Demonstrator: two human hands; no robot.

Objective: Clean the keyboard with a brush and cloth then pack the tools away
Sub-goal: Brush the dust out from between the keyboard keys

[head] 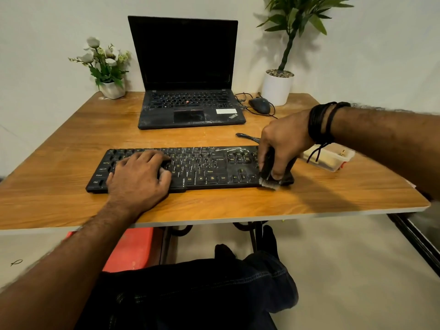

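A black keyboard (202, 167) lies across the middle of the wooden table (214, 203). My left hand (140, 175) rests flat on the keyboard's left half, fingers spread over the keys. My right hand (283, 141) grips a dark-handled brush (270, 179) from above; its pale bristles touch the keyboard's near right corner. No cloth shows in this view.
An open black laptop (190, 108) stands behind the keyboard. A mouse (260, 105) with its cable lies to the laptop's right. A clear plastic box (331, 158) sits right of the keyboard, partly behind my right wrist. Two potted plants (112, 86) (277, 88) stand at the back corners.
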